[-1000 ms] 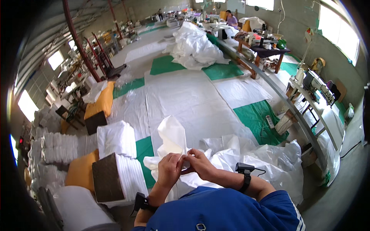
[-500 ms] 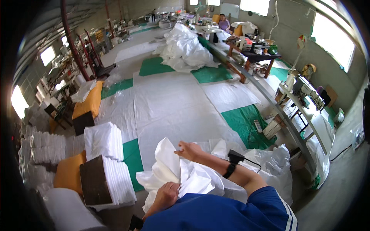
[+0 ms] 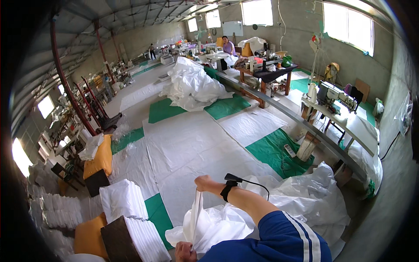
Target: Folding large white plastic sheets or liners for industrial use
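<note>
White plastic-like sheeting (image 3: 222, 225) lies bunched in front of me. My right hand (image 3: 202, 183) is stretched forward, its fingers closed on an edge of this sheeting and holding it up. Close to my body, at the lower edge, my left hand (image 3: 185, 252) grips the same sheeting lower down. Between the two hands a narrow strip is pulled taut, running nearly upright. A black strap with a small device (image 3: 230, 185) and a cable sits on my right wrist. Part of my left hand is cut off by the picture's edge.
Folded white stacks (image 3: 124, 201) and a yellow sack (image 3: 90, 238) stand on my left. More loose sheeting (image 3: 301, 205) lies to my right, near a long metal rail (image 3: 297, 114). Beyond it stands a sewing machine (image 3: 336, 96). A heap of white sheeting (image 3: 192, 85) and a seated person (image 3: 228, 46) are farther off.
My right hand has closed on the sheeting edge and drawn it forward and up. My left hand sits lower in the picture, and the view has tilted up.
</note>
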The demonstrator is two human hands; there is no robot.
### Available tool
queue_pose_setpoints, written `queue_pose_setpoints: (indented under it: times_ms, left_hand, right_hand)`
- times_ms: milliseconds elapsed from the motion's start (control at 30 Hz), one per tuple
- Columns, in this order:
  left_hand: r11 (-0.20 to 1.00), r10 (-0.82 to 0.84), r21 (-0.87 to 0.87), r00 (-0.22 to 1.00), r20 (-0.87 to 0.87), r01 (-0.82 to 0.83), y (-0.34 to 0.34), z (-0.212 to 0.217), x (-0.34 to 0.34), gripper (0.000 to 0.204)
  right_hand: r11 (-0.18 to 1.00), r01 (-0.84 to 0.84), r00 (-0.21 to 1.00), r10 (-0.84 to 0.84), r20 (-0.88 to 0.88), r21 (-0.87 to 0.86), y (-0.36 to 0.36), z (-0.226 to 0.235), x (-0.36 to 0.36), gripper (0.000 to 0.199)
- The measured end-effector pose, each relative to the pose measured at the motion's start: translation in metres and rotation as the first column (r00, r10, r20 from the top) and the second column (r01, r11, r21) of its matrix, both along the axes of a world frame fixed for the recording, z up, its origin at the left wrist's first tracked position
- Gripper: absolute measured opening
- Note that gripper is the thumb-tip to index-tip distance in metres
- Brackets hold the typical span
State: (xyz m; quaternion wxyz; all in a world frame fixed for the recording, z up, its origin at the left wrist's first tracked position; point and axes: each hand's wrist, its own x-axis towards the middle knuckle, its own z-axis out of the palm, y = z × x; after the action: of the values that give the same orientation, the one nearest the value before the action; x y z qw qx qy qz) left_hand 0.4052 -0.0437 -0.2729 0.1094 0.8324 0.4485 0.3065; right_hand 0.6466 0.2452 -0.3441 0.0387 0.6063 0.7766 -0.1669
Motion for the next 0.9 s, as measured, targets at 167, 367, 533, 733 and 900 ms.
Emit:
queue_pose_setpoints:
  times_ms: [167, 367, 533, 733, 900]
  left_hand:
    - [0.980, 0.196, -0.019, 0.980, 0.043, -0.196, 0.001, 0.014, -0.005, 0.019]
    - [0.937, 0.348, -0.031, 0.928, 0.131, -0.347, 0.001, 0.005, -0.026, 0.016]
    - [0.886, 0.461, -0.149, 0.802, 0.380, -0.439, 0.000, 0.031, -0.047, 0.015]
    - [0.861, 0.502, -0.239, 0.675, 0.541, -0.449, -0.003, 0.070, -0.065, 0.024]
    - [0.793, 0.603, -0.432, 0.653, 0.458, -0.429, 0.006, 0.050, -0.060, 0.029]
  right_hand:
    - [0.995, -0.096, 0.979, 0.096, 0.178, -0.009, -0.015, -0.004, 0.021, 0.021]
    - [0.912, 0.273, 0.756, -0.400, -0.518, -0.307, -0.028, 0.066, 0.066, 0.018]
    - [0.996, 0.092, 0.770, -0.063, -0.635, 0.013, -0.109, 0.226, 0.069, 0.018]
    - [0.556, -0.209, 0.534, 0.754, -0.383, 0.805, -0.189, 0.336, 0.059, 0.029]
    - [0.249, -0.328, 0.079, 0.969, -0.236, 0.911, -0.245, 0.382, 0.024, 0.020]
